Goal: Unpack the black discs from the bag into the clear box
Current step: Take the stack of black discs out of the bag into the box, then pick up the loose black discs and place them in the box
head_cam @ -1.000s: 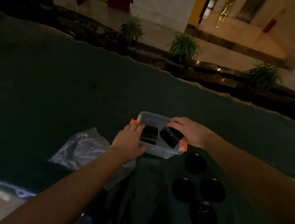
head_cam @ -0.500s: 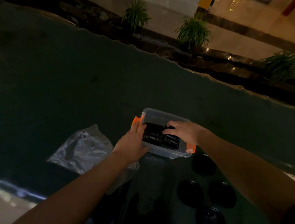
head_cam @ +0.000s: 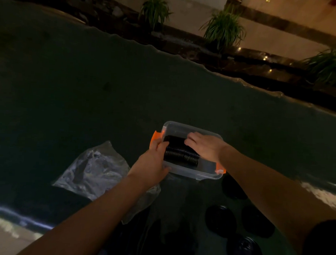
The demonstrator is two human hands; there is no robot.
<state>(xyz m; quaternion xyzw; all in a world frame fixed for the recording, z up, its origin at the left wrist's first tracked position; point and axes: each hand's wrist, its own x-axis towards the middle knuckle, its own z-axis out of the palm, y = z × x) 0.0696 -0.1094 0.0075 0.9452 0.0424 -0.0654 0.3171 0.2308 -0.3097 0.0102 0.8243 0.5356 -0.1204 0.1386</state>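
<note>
The clear box (head_cam: 190, 172) sits on the dark table (head_cam: 88, 85). The left hand (head_cam: 152, 163) grips the box's left wall, thumb inside. The right hand (head_cam: 205, 146) lies palm down, fingers curled, on a row of black discs (head_cam: 181, 154) standing on edge in the box; whether it grips them cannot be told. The crinkly bag (head_cam: 94, 168) lies just left. More discs (head_cam: 220, 220) sit on the table near the right arm.

both hands (head_cam: 154, 161) extended forward, left curled, right (head_cam: 205, 146) palm-down
</note>
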